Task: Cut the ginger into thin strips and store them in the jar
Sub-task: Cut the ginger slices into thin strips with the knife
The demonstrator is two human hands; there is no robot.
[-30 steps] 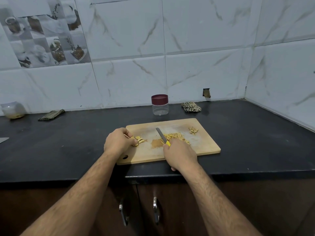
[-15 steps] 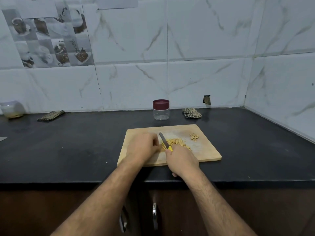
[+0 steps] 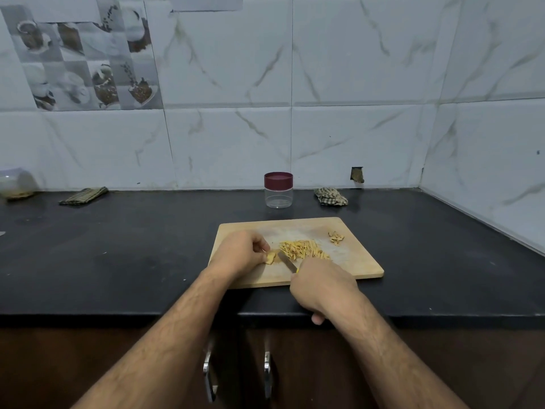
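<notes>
A wooden cutting board (image 3: 358,261) lies on the black counter. My left hand (image 3: 240,253) pinches a small stack of ginger slices (image 3: 270,257) against the board's left part. My right hand (image 3: 323,286) grips a yellow-handled knife (image 3: 287,262), its blade lying just right of the slices. A pile of thin ginger strips (image 3: 303,249) sits mid-board, and ginger peel scraps (image 3: 336,237) lie near the far right corner. A clear jar (image 3: 278,196) with its maroon lid on stands behind the board.
A crumpled checked cloth (image 3: 331,197) lies right of the jar by the wall. A folded dark cloth (image 3: 84,196) and a plastic container (image 3: 16,184) sit at the far left. Cabinet handles (image 3: 267,373) hang below the counter's front edge.
My left hand carried the ginger slices from the board's left edge toward the middle. The knife blade swung down beside them. The camera tilted up slightly.
</notes>
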